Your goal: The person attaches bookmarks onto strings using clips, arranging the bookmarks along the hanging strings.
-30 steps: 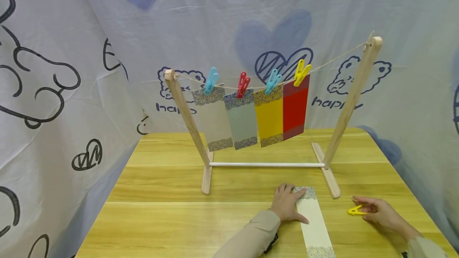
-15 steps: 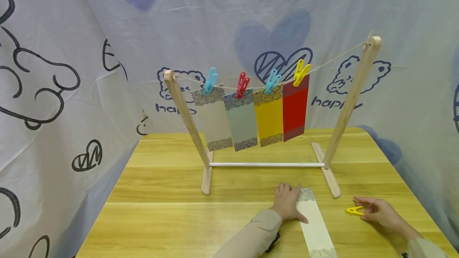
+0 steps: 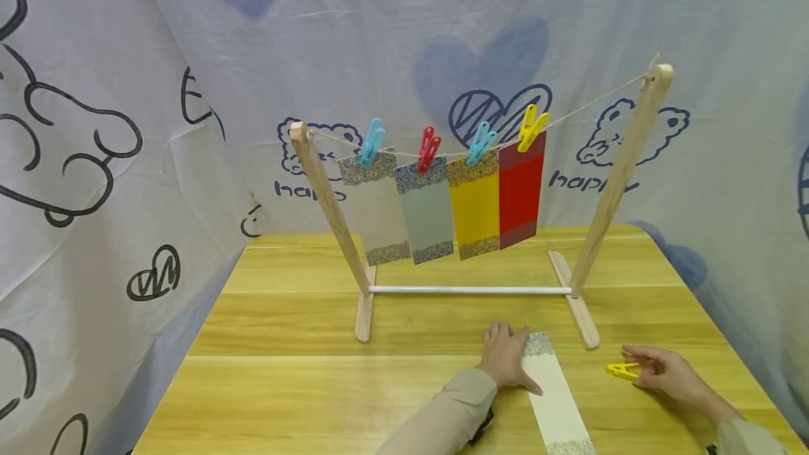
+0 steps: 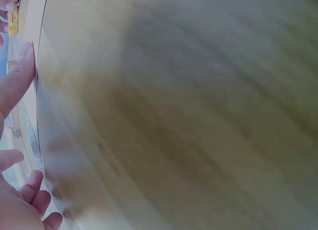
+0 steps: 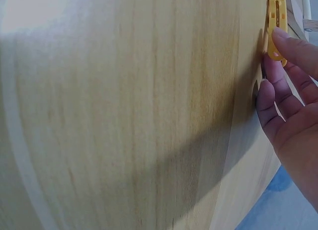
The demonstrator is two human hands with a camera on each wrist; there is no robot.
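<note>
A long cream card (image 3: pixel 557 399) with patterned bands at its ends lies on the table in front of the drying rack. My left hand (image 3: pixel 504 360) is spread along the card's left edge, its thumb by the card's middle and its fingertips near the top band. Seen from the left wrist, the thumb (image 4: pixel 19 81) touches the card's edge. To the right of the card, my right hand (image 3: pixel 670 374) pinches a yellow clothespin (image 3: pixel 622 371) just over the table, between thumb and fingers. The right wrist view shows this clothespin (image 5: pixel 277 21) pointing away from the palm.
Behind the hands stands a wooden drying rack (image 3: pixel 616 181) with a white crossbar (image 3: pixel 470 291). On its string hang several cards, among them a red card (image 3: pixel 520 195) and a yellow card (image 3: pixel 475 206), each clipped by a clothespin. A printed curtain (image 3: pixel 392 34) closes off the back.
The left fingers have come off the card's top band to its left edge. The card has shifted very slightly. The right hand's clothespin has edged a little to the left.
</note>
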